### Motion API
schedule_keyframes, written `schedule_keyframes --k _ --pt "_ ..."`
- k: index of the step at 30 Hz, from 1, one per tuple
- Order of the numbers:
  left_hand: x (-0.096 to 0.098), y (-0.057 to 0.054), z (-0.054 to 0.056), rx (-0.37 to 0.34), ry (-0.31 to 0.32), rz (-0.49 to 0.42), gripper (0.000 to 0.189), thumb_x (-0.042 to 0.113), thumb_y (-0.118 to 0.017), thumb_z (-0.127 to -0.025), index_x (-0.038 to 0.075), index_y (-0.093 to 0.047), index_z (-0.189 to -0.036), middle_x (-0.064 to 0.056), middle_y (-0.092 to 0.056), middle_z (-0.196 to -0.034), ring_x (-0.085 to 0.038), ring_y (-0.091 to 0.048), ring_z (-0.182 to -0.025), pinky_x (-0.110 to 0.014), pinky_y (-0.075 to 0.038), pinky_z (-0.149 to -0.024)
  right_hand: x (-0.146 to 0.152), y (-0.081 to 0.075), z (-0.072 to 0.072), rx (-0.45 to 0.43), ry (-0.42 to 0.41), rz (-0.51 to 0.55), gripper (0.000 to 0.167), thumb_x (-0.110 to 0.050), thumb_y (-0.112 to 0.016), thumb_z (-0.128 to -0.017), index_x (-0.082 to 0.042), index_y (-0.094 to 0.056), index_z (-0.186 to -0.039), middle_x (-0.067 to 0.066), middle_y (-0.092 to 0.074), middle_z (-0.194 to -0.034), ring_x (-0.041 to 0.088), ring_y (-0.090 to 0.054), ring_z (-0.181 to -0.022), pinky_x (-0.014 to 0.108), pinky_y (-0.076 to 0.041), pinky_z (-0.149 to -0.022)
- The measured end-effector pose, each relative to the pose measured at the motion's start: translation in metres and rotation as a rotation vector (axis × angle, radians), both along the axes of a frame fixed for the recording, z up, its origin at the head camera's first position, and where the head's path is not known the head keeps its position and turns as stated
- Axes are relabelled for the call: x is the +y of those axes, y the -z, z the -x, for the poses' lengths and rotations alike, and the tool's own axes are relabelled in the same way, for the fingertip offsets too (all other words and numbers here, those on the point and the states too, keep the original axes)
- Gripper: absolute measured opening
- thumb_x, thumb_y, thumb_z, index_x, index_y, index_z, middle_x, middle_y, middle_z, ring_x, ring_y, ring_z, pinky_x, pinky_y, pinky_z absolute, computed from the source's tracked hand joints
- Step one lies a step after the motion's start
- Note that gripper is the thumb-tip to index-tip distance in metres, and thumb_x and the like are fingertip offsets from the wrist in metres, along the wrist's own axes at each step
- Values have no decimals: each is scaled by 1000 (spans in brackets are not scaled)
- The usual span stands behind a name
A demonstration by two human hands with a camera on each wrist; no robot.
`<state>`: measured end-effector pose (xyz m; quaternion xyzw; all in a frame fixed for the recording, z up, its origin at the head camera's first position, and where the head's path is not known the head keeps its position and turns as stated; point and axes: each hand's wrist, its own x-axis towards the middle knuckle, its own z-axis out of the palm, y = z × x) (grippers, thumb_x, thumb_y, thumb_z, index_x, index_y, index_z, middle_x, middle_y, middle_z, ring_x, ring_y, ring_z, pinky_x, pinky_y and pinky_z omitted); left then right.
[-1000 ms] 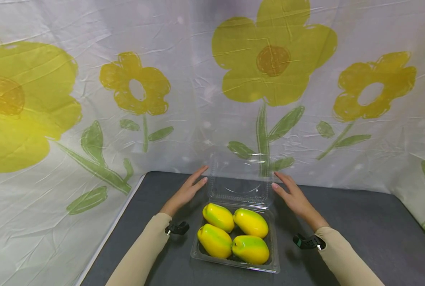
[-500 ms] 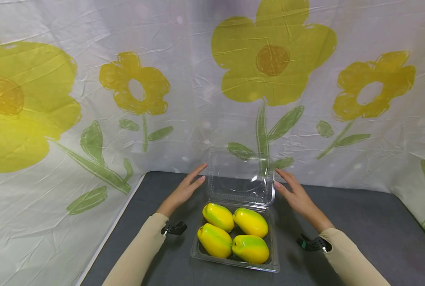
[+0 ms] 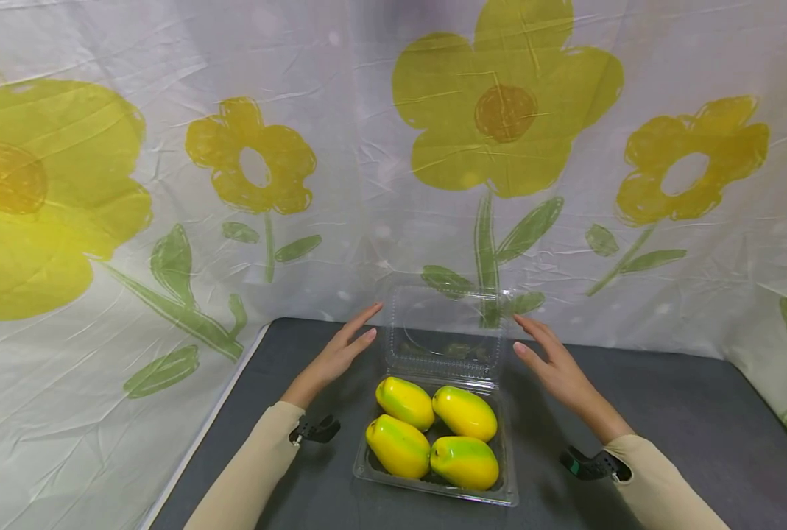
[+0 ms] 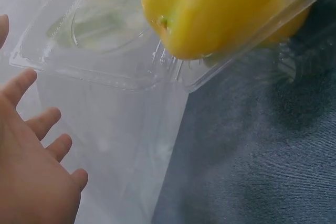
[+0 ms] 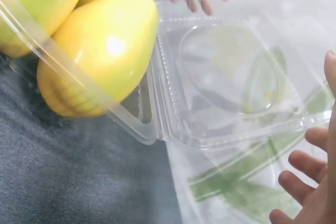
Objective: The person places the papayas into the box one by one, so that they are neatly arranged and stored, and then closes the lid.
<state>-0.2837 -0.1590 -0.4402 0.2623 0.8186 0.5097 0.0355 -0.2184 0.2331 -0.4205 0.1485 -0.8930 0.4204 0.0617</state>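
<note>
A clear plastic clamshell box (image 3: 514, 471) stands on the table, its transparent lid (image 3: 446, 346) raised at the back. Several yellow-green mangoes (image 3: 400, 446) fill the base in two rows. To the lid's left is my left hand (image 3: 333, 359), fingers extended and holding nothing. My right hand (image 3: 557, 372) mirrors it on the lid's right side, also holding nothing. In the left wrist view, the left fingertips (image 4: 51, 116) are close to a lid corner. The right wrist view has the right fingers (image 5: 307, 166) spread beside the lid's edge.
The dark grey tabletop (image 3: 665, 412) ends at a white cloth backdrop (image 3: 340, 184) printed with yellow flowers, right behind the lid. Black straps (image 3: 316, 429) circle both wrists, below beige sleeves (image 3: 247, 464).
Both hands have drawn slightly outward, away from the lid's sides. The lid has wobbled a little and still stands raised. The mangoes and base have stayed put.
</note>
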Motion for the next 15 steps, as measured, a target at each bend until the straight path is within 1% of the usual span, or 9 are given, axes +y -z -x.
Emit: schedule_keyframes --k 3,8,15 --pt "-2 -1 -4 18 13 -8 56 30 -45 -106 30 -24 -158 -2 -17 -168 -33 -12 -156 -71 -14 -119 1 -1 -5 10 -11 3 59 -32 -50 -104 -15 -28 -157 19 -26 -160 45 -31 -142 75 -31 -104" --pt "-7 -2 -14 42 25 -12 56 25 -45 -106 31 -25 -157 -1 -19 -168 -34 -13 -156 -73 -13 -118 3 -1 -12 16 -24 6 58 -32 -49 -105 -19 -27 -157 18 -26 -161 43 -33 -140 75 -30 -103" --pt "-13 -1 -28 63 29 -7 55 26 -44 -106 31 -26 -157 -1 -19 -168 -34 -14 -155 -73 -13 -118 4 2 -21 43 -43 14 58 -27 -50 -104 -23 -27 -157 19 -28 -159 44 -34 -140 76 -32 -102"
